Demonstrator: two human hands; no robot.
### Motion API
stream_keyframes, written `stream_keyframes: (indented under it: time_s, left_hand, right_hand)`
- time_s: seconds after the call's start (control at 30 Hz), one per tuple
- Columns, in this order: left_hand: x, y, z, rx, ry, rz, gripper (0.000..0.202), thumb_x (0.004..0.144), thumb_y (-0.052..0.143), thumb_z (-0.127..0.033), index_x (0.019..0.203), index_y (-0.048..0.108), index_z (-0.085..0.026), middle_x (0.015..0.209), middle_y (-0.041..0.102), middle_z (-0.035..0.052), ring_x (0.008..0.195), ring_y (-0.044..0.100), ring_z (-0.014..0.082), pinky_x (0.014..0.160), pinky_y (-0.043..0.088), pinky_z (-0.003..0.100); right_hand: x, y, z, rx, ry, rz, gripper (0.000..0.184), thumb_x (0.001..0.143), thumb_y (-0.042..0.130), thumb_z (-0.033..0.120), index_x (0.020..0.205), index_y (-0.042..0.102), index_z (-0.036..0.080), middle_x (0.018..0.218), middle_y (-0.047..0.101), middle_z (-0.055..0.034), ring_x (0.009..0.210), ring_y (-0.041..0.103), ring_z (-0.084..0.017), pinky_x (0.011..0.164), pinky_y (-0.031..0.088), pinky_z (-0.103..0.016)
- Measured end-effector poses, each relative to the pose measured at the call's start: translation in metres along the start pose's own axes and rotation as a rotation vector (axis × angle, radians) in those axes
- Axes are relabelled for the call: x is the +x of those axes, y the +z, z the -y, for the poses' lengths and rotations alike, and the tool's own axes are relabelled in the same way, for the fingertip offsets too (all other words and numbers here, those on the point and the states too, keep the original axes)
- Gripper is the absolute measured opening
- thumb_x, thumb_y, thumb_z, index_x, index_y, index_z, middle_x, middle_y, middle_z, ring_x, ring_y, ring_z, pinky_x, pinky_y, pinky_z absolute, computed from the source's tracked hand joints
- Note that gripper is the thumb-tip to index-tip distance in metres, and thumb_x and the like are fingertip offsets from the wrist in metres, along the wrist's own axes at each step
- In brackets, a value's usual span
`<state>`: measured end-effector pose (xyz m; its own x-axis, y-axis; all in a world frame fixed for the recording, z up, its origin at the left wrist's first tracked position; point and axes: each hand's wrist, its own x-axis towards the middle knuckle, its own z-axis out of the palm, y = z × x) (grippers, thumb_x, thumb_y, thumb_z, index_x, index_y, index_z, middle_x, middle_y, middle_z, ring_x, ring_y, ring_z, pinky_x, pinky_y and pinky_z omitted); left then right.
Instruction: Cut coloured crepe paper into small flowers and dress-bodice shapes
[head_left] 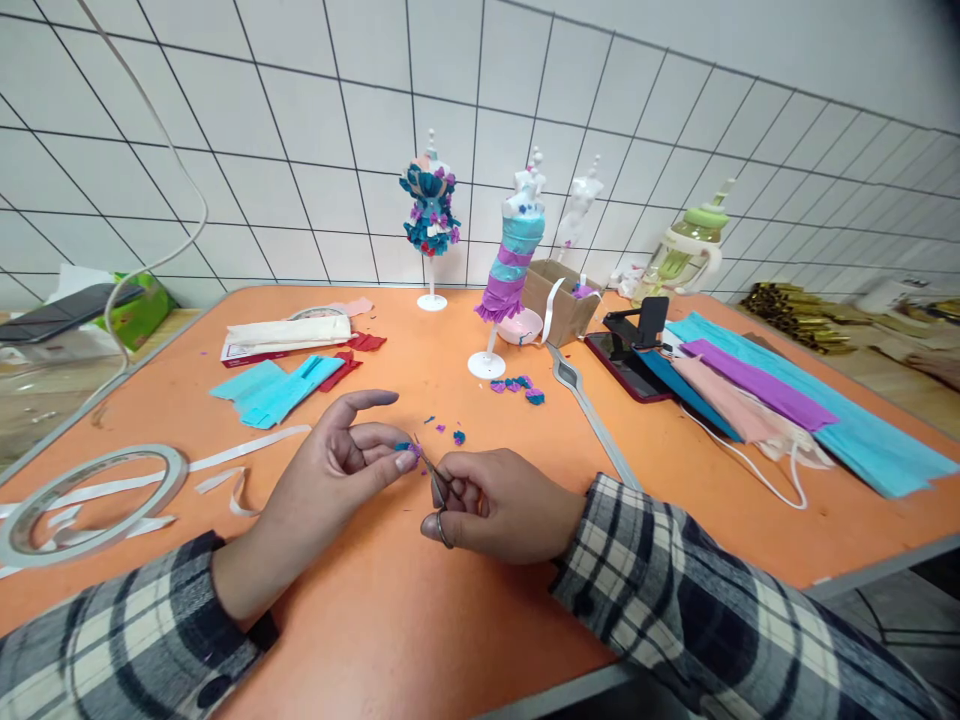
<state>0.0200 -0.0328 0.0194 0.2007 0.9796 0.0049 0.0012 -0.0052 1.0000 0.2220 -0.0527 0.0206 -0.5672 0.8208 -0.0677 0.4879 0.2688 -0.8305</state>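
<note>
My left hand point(350, 450) pinches a small blue and purple crepe-paper flower point(412, 451) between thumb and fingertips. In my right hand point(499, 500) is a small pair of scissors point(433, 472), with a finger loop round the thumb and the blades pointing at the flower. Tiny blue and purple scraps point(459, 437) lie on the orange table just beyond the blades. Further back, several blue and purple paper flowers point(517, 385) rest near the white base of a mini dress form point(504, 270) wrapped in light blue and purple paper.
A flower-covered dress form point(431, 215) and a bare white one point(581, 205) stand at the back, near a cardboard box point(559, 300) and pink bowl point(520, 326). Tape roll point(176, 470) lies left; blue paper point(281, 390) beyond it. Phone point(611, 365), coloured paper sheets point(810, 400) and bottle point(686, 245) are right.
</note>
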Motion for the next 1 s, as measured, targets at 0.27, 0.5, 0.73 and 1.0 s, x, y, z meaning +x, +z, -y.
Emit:
stream_keyframes:
  time_s: [0.27, 0.5, 0.73, 1.0]
  left_hand:
    - [-0.0009, 0.0000, -0.0013, -0.027, 0.003, 0.018, 0.054, 0.071, 0.079, -0.028, 0.115, 0.048, -0.023, 0.072, 0.071, -0.0037, 0.067, 0.068, 0.0160, 0.065, 0.051, 0.026]
    - [-0.0005, 0.0005, -0.0007, -0.023, -0.002, 0.024, 0.053, 0.073, 0.079, -0.028, 0.115, 0.048, -0.022, 0.073, 0.070, -0.0046, 0.066, 0.066, 0.0146, 0.066, 0.049, 0.026]
    - [0.0003, -0.0003, 0.0006, -0.038, 0.005, 0.037, 0.053, 0.073, 0.079, -0.026, 0.115, 0.048, -0.023, 0.074, 0.070, -0.0053, 0.068, 0.065, 0.0133, 0.066, 0.048, 0.023]
    - [0.0000, -0.0008, 0.0024, -0.040, -0.027, 0.054, 0.057, 0.072, 0.079, -0.027, 0.119, 0.048, -0.024, 0.073, 0.069, -0.0045, 0.067, 0.067, 0.0163, 0.067, 0.049, 0.027]
  right_hand:
    - [0.0000, -0.0014, -0.0005, -0.003, 0.006, 0.051, 0.027, 0.082, 0.068, 0.043, 0.078, 0.055, 0.020, 0.064, 0.055, 0.0064, 0.059, 0.048, -0.009, 0.056, 0.033, -0.022]
    - [0.0005, -0.0013, 0.0007, -0.005, -0.002, 0.052, 0.026, 0.084, 0.067, 0.043, 0.079, 0.056, 0.020, 0.065, 0.056, 0.0056, 0.060, 0.049, -0.009, 0.056, 0.033, -0.022]
    - [0.0013, -0.0020, -0.0007, -0.023, -0.032, 0.046, 0.024, 0.087, 0.064, 0.042, 0.079, 0.057, 0.020, 0.065, 0.055, 0.0053, 0.060, 0.048, -0.009, 0.057, 0.031, -0.022]
    - [0.0011, -0.0018, 0.0000, -0.051, -0.017, 0.068, 0.026, 0.084, 0.067, 0.044, 0.081, 0.057, 0.020, 0.065, 0.053, 0.0067, 0.060, 0.047, -0.008, 0.057, 0.031, -0.022]
